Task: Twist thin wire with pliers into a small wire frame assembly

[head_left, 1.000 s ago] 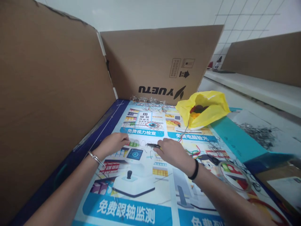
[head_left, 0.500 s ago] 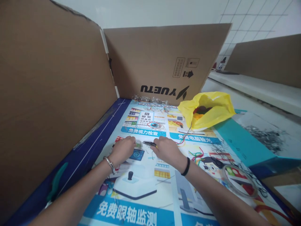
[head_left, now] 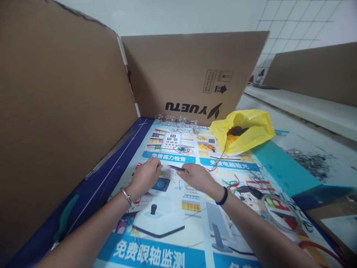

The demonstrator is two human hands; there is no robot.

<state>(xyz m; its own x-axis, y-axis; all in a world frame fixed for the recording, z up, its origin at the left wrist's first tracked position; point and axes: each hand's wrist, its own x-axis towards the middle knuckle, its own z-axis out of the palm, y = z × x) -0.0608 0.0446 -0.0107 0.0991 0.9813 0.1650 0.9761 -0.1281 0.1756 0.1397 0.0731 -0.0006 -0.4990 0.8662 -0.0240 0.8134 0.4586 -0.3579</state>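
Note:
My right hand (head_left: pixel 199 178) is closed round needle-nose pliers (head_left: pixel 175 168), which have slim dark jaws and a bit of yellow on the grip. Their tip points left at my left hand (head_left: pixel 146 173), a short gap away. The fingers of my left hand are pinched together; whatever they hold is too small to name. Both hands are above a printed poster sheet (head_left: pixel 167 257) covering the table. Thin wire bits are scattered on the sheet below the pliers.
Cardboard panels stand at the left (head_left: pixel 64 93) and back (head_left: pixel 178 70). Tangled wire scraps (head_left: pixel 178 120) lie along the back. At right are a yellow bag (head_left: pixel 220 139), coloured cords (head_left: pixel 232 183) and a clear ring-shaped roll (head_left: pixel 263 208). A teal-handled tool (head_left: pixel 66 216) lies at left.
The pliers have turned slightly, their tip now a little higher and nearer my left hand. My left hand has risen slightly. The whole view has shifted a little.

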